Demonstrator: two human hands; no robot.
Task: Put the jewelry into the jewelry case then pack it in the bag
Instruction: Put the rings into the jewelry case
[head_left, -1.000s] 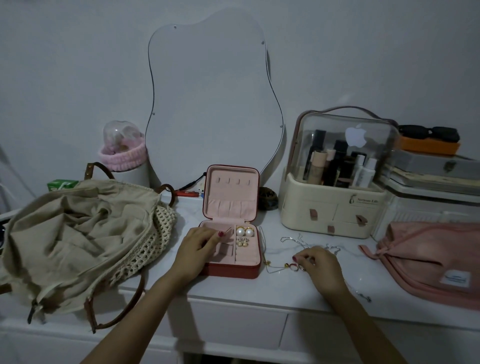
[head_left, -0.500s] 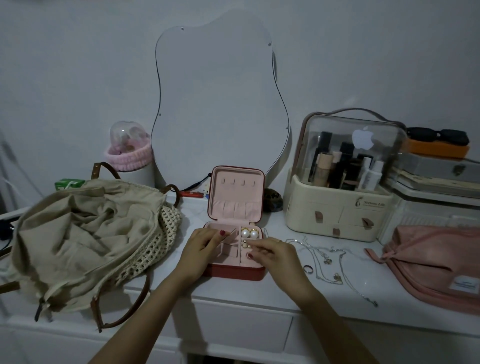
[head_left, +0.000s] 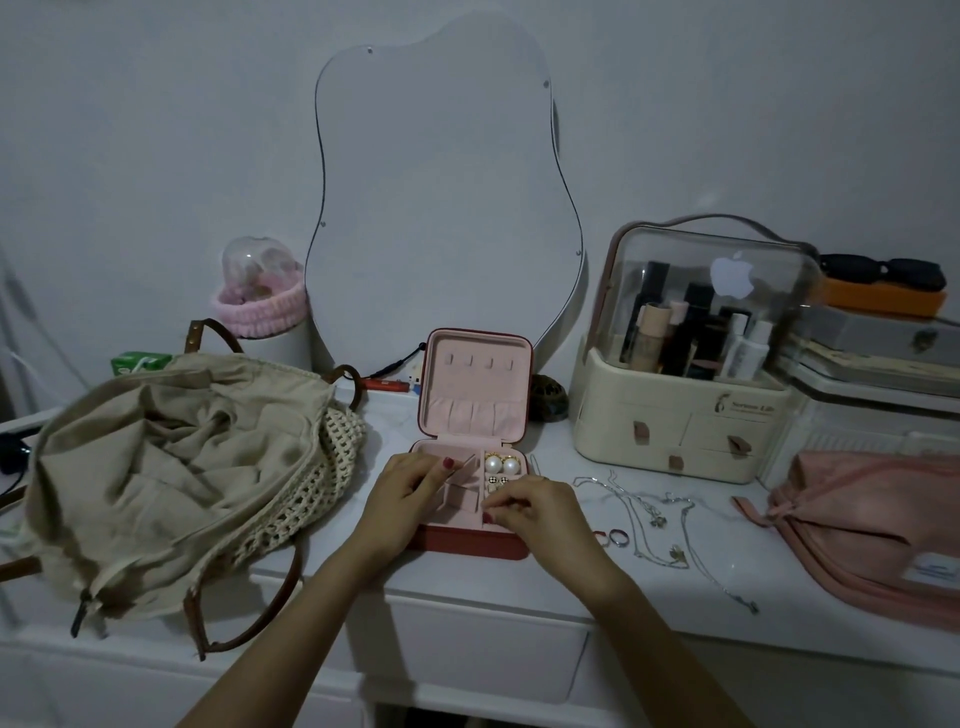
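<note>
Two hands reach into the open red box with pink lining (head_left: 470, 395). The left hand (head_left: 410, 493) lifts a pink flap; the right hand (head_left: 535, 506) pinches something tiny, hidden from view.

One jewelry case (head_left: 470, 395), lid up. Two pearl earrings (head_left: 502, 464) and two small checkered studs (head_left: 497, 480) inside. Two rings (head_left: 611, 537) on the table (head_left: 519, 582). Several thin chains (head_left: 654, 512), tangled, exact count unclear. One beige bag (head_left: 171, 467), one pink pouch (head_left: 872, 525), one mirror (head_left: 441, 197), one cosmetics organizer (head_left: 685, 358). Two hands: left hand (head_left: 410, 493), right hand (head_left: 535, 512).
</note>
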